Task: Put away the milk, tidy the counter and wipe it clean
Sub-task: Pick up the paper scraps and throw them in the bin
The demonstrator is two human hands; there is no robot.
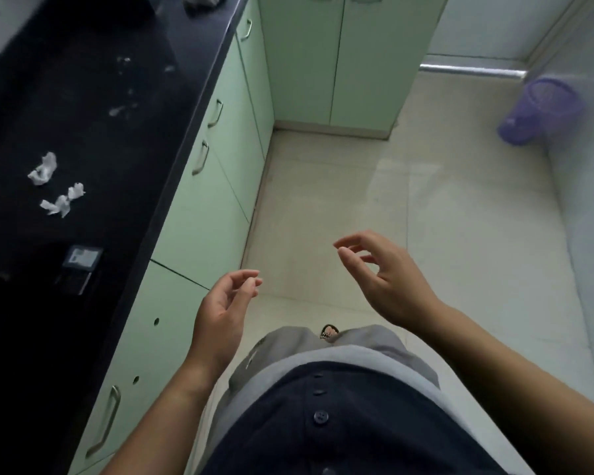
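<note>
The black counter (124, 138) runs along the left side. Two crumpled white paper scraps lie on it, one (43, 169) above the other (62, 200). Pale smears or spills (122, 109) mark the counter farther back. A grey crumpled cloth (203, 1) sits at the counter's far end, partly cut off. My left hand (222, 310) hangs over the floor beside the cabinet fronts, fingers loosely curled and holding nothing. My right hand (381, 272) floats over the floor, fingers relaxed and empty. No milk is visible.
Pale green cabinets (216, 173) with metal handles stand under the counter, and more close the far end (336, 56). A purple bin (539, 111) stands on the tiled floor at the right. A small dark box with a label (83, 260) lies on the counter's near part.
</note>
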